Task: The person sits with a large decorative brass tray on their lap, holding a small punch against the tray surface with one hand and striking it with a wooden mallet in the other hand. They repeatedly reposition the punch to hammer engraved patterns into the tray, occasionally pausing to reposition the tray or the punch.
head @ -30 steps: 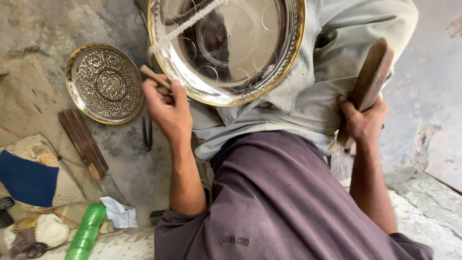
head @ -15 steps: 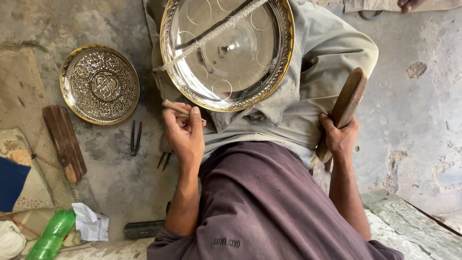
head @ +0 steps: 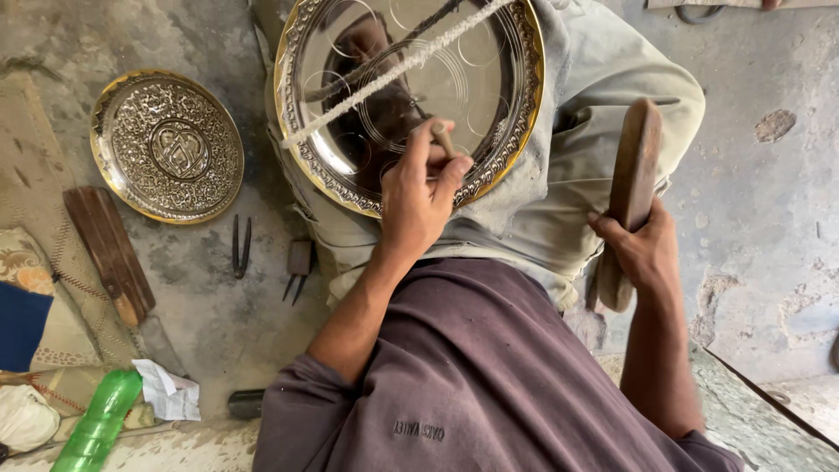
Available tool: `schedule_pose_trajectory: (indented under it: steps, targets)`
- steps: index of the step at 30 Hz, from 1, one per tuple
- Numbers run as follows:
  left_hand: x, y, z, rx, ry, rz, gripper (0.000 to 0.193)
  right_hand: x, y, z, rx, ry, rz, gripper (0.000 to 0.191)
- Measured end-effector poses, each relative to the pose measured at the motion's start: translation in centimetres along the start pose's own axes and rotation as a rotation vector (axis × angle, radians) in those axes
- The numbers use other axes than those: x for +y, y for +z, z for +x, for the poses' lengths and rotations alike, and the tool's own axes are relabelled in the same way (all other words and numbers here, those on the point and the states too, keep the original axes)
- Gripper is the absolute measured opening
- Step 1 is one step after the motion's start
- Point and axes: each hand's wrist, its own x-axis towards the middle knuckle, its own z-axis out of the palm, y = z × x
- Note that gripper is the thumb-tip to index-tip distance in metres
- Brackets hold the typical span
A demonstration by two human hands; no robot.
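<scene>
A large shiny round metal plate (head: 350, 166) with a gold-toned patterned rim rests on my grey-trousered legs. A pale cord (head: 384, 74) runs slantwise across it. My left hand (head: 419, 197) lies on the plate's lower right part, shut on a small wooden-topped chisel (head: 444, 138) whose tip meets the plate face. My right hand (head: 642, 249) is off to the right of the plate, gripping a flat wooden mallet (head: 631, 175) held upright above my thigh.
A smaller, fully engraved round plate (head: 166, 147) lies on the concrete floor at left. Near it are a wooden bat (head: 109, 253), metal dividers (head: 241, 247), another small tool (head: 298, 262), a green plastic bottle (head: 98, 424), crumpled paper (head: 170, 391) and patterned cloth (head: 26, 271).
My left hand has moved up from the plate's lower edge onto its face with the chisel. The view has shifted, and the mallet stays raised in my right hand.
</scene>
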Motion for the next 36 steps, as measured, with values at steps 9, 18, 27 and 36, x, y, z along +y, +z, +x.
schedule_pose_trajectory:
  steps: [9,18,27,36]
  targets:
    - [-2.6,2.9,3.2,-0.053,0.040,0.014,0.037,-10.3,-5.2,4.0,-0.022,-0.564,-0.426,0.053]
    - [-2.5,2.8,3.2,-0.072,0.047,0.090,0.034,-18.8,-4.5,5.1,0.011,-0.995,-0.809,0.029]
    - [-3.0,2.8,3.5,-0.079,0.102,0.133,0.037,-20.1,-3.8,5.9,-0.054,-0.935,-0.919,0.029]
    - [-2.7,2.5,3.3,-0.101,0.077,0.131,0.041,-17.0,-4.5,6.0,0.049,-1.025,-1.008,0.037]
